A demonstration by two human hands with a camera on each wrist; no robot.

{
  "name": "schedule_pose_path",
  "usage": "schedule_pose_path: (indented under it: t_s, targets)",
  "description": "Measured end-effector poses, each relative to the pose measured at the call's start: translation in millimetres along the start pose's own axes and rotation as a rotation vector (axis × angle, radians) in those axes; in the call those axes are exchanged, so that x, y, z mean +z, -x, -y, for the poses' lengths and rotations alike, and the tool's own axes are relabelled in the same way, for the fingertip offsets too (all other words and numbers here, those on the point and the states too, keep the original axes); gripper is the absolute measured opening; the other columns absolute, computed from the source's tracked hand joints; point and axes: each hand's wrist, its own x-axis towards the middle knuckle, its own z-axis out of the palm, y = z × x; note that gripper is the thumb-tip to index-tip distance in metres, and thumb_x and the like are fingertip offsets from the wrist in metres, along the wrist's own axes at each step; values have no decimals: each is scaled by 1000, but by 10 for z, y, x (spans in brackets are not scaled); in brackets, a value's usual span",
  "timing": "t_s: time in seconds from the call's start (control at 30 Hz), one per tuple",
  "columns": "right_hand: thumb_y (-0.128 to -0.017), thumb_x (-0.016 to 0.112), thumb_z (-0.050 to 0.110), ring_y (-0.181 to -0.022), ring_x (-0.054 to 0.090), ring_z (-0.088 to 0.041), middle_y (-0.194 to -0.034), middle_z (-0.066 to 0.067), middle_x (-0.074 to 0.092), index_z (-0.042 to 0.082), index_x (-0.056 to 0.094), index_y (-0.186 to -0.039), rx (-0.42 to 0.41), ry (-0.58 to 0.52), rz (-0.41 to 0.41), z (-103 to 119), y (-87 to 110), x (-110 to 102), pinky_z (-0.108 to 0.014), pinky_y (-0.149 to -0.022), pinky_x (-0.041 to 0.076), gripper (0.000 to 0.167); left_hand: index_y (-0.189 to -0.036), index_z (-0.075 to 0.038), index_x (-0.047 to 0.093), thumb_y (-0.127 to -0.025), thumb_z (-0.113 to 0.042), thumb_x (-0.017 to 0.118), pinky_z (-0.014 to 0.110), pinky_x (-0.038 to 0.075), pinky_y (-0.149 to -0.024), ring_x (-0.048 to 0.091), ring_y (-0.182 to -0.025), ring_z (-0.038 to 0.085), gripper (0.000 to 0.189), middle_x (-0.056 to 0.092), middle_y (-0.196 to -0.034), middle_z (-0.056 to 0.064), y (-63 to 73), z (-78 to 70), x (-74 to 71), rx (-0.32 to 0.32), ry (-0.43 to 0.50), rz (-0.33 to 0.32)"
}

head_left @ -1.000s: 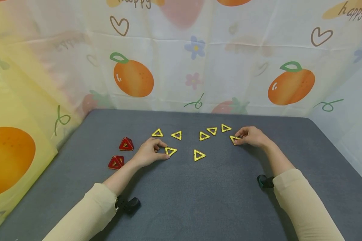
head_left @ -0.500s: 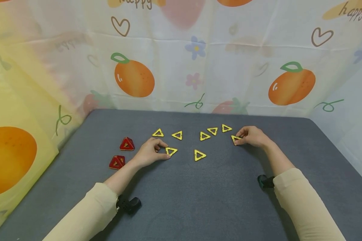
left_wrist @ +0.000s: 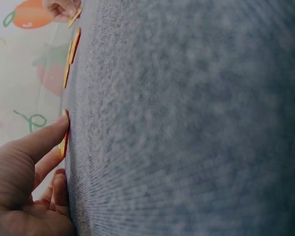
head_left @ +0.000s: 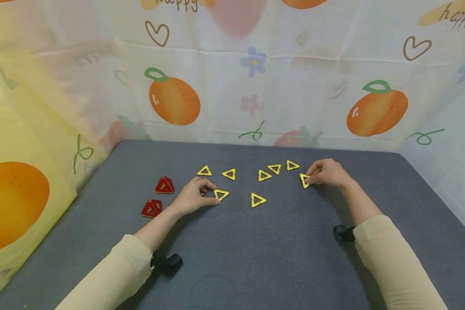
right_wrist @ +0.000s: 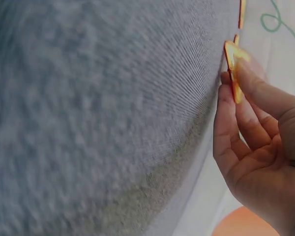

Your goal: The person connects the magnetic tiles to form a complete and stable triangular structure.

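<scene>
In the head view my left hand (head_left: 193, 197) rests low at the table, thumb and fingertip pinching two corners of a yellow hollow triangular tile (head_left: 226, 194). That tile lies flat or nearly so; the left wrist view shows its edge (left_wrist: 64, 142) close to the cloth. Over on the right, my right hand (head_left: 327, 173) pinches another yellow triangular tile (head_left: 302, 181) between thumb and fingers, partly covering it. In the right wrist view this tile (right_wrist: 230, 56) is tilted up on edge. Between the hands a loose yellow triangular tile (head_left: 252, 200) lies flat.
Two red pyramid-shaped pieces (head_left: 164, 185) sit left of my left hand. Several more yellow triangles (head_left: 260, 175) lie along the back of the grey table (head_left: 255, 258). A printed curtain (head_left: 224, 86) hangs behind the table. Each wrist carries a black camera (head_left: 172, 263).
My right hand has turned its tile and drawn slightly right, so more of the triangle shows. The left hand stays on its tile. The whole head view has shifted slightly.
</scene>
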Motion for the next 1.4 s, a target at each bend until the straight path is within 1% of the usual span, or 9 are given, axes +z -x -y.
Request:
schedule_pose_path:
  t_s: [0.1, 0.23, 0.37, 0.47, 0.6, 0.77, 0.97, 1.27, 1.4]
  targets:
    - [-91, 71, 23, -98, 69, -27, -108, -17, 74, 3, 67, -113, -9, -29, 30, 4, 11, -29, -40, -85, 55, 30, -117, -10, 68, -84, -22, 79, 46, 48, -93, 55, -111, 30, 36, 54, -129, 16, 2, 2, 1, 0, 2, 1]
    - [-95, 66, 17, -102, 69, -27, -109, -17, 74, 4, 61, -129, -42, -57, 71, 33, 36, -58, -45, -91, 55, 36, -117, -11, 68, -85, -23, 79, 46, 48, -93, 55, -111, 30, 36, 54, -130, 16, 4, 11, 2, 0, 0, 3]
    - [-96, 62, 9, -95, 69, -24, -102, -17, 72, 2, 56, -135, -97, -97, 101, 83, 76, -69, -42, -86, 56, 40, -117, -11, 68, -85, -23, 79, 46, 48, -92, 54, -111, 30, 36, 54, -129, 16, 7, 15, 4, -8, 0, 4]
    - [-95, 61, 5, -92, 69, -24, -100, -18, 70, 0, 56, -135, -137, -135, 135, 132, 105, -64, -40, -83, 58, 40, -117, -11, 68, -85, -23, 79, 46, 48, -92, 54, -111, 30, 36, 54, -128, 15, 10, 13, 4, -11, -3, 3]
    - [-93, 65, 7, -89, 71, -25, -99, -20, 71, -1, 57, -132, -177, -174, 189, 224, 136, -33, -40, -82, 60, 40, -117, -11, 68, -85, -23, 78, 46, 48, -93, 55, -111, 30, 36, 54, -129, 16, 13, 11, -1, -7, -11, 3]
    - [-90, 70, 8, -84, 71, -25, -93, -17, 70, -2, 58, -130, -210, -220, 248, 374, 166, 89, -39, -80, 61, 43, -117, -10, 68, -85, -23, 78, 46, 48, -93, 55, -111, 30, 36, 55, -128, 16, 6, 18, -3, -4, -16, 4]
    - [-88, 72, 7, -83, 71, -24, -94, -12, 67, 1, 60, -128, -234, -238, 298, 584, 230, 304, -37, -78, 61, 42, -117, -10, 68, -85, -22, 78, 45, 47, -93, 55, -109, 29, 35, 56, -126, 16, -2, 20, 0, 7, -15, 5]
    - [-84, 75, 3, -78, 68, -16, -98, -11, 63, 6, 63, -125, -291, -235, 386, 896, 467, 562, -35, -74, 60, 43, -117, -9, 68, -85, -22, 78, 47, 47, -95, 55, -111, 30, 36, 55, -127, 16, -4, -4, -2, 0, -15, 3]
    - [-81, 76, 3, -74, 67, -13, -100, -10, 65, 9, 66, -122, -320, -211, 410, 985, 545, 669, -31, -72, 58, 42, -117, -9, 67, -85, -23, 78, 47, 47, -95, 55, -111, 30, 37, 55, -128, 16, -4, -13, 0, -9, -14, 5]
